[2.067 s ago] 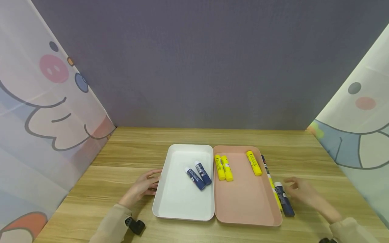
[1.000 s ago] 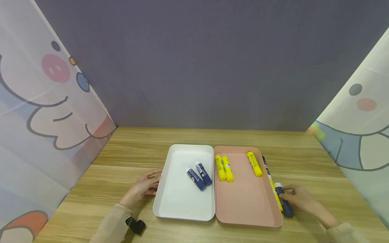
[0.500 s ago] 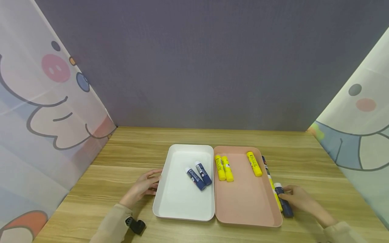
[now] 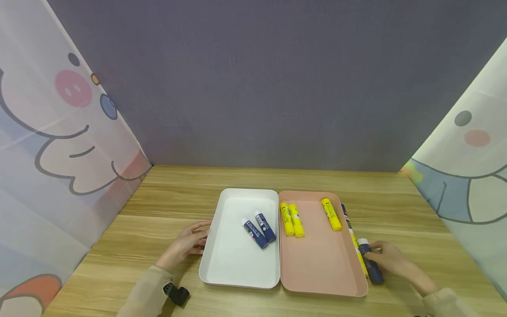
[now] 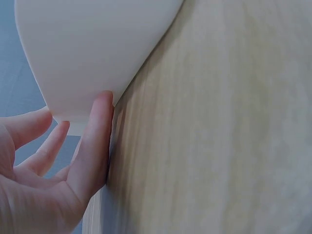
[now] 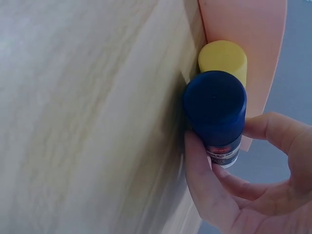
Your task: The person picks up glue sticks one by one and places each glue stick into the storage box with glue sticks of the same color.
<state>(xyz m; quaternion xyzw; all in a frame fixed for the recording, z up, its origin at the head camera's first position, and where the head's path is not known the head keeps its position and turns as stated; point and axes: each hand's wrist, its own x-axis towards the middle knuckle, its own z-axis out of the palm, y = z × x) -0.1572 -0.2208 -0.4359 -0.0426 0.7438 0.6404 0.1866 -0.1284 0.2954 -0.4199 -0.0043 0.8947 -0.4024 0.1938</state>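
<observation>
In the head view my right hand [image 4: 392,260] pinches a navy glue stick [image 4: 373,272] with a white end, lying on the table outside the pink tray [image 4: 317,273]. The right wrist view has thumb and fingers around its blue end [image 6: 214,100]. Between it and the tray wall lies a yellow glue stick [image 4: 363,265], with a navy glue stick [image 4: 345,213] farther back. My left hand [image 4: 184,245] touches the outer left wall of the white tray [image 4: 233,273], fingers fairly straight. Two navy glue sticks [image 4: 255,234] lie in the white tray; three yellow glue sticks [image 4: 330,214] lie in the pink one.
The trays stand side by side on a wooden table [image 4: 166,198]. A dark grey panel [image 4: 269,88] rises behind it, and cartoon-printed cloths [image 4: 95,163] hang at both sides. A black device [image 4: 176,294] is on the left wrist.
From beside the navy glue stick, my right hand has moved left onto it and now pinches it. The stick has barely shifted. My left hand and both trays stay in place.
</observation>
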